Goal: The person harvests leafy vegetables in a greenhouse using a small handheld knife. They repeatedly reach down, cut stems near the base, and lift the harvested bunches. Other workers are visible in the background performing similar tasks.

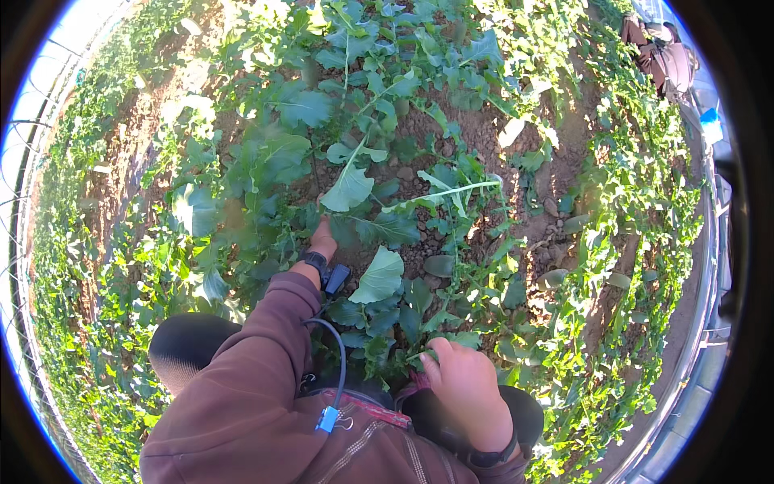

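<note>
My left hand (325, 239) reaches down among lobed radish-like leaves (387, 227) in front of me. Its fingertips are hidden by foliage, so what they touch cannot be told. Close to my lap, my right hand (462, 378) is curled, with a green leaf stalk (423, 354) between thumb and fingers. A broad pale leaf (380, 277) stands between the two hands. Beyond it, a cut-looking pale stalk (459, 190) lies across the plants. A greenish, cylindrical root, probably a radish (439, 265), rests on the soil.
More such roots (551, 278) lie along the soil strip to the right. Leafy rows (623, 199) run on both sides. A wire fence or frame (27, 181) borders the left. Another person (665, 63) is at the upper right. A cable (340, 351) runs from my left sleeve to a blue clip (327, 418).
</note>
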Demonstrator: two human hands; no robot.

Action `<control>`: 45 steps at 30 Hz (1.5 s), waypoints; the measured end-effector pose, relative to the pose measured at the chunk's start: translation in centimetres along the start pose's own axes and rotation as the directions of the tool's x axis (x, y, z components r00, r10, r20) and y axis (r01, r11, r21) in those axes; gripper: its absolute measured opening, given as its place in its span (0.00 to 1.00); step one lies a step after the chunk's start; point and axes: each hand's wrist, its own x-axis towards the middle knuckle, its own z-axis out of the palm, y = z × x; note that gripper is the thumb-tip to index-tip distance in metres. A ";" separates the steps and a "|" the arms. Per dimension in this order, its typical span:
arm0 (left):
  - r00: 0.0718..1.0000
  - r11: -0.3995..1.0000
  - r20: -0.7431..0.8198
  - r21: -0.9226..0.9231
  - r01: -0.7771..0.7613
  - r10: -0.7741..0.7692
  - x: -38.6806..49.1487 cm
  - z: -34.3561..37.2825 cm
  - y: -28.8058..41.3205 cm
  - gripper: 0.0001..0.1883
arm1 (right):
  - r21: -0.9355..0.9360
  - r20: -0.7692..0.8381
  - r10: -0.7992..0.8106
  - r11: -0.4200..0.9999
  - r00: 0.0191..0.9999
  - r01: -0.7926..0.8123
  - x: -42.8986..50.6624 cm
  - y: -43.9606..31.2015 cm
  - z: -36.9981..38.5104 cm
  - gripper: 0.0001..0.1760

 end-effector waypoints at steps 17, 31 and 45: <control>0.813 0.564 0.190 0.633 -0.530 0.550 -12.5 -3.8 0.8 0.21 | -0.007 0.020 -0.060 0.998 0.998 0.060 -1.5 -1.0 0.4 0.13; 0.820 0.135 0.490 0.828 -0.544 0.295 6.3 7.4 7.0 0.16 | -0.038 0.073 0.075 0.997 0.995 -0.072 1.5 0.3 0.1 0.12; 0.818 0.151 0.514 0.815 -0.560 0.259 4.4 5.7 6.3 0.17 | -0.033 0.064 0.053 0.998 0.997 -0.051 2.6 0.5 0.1 0.12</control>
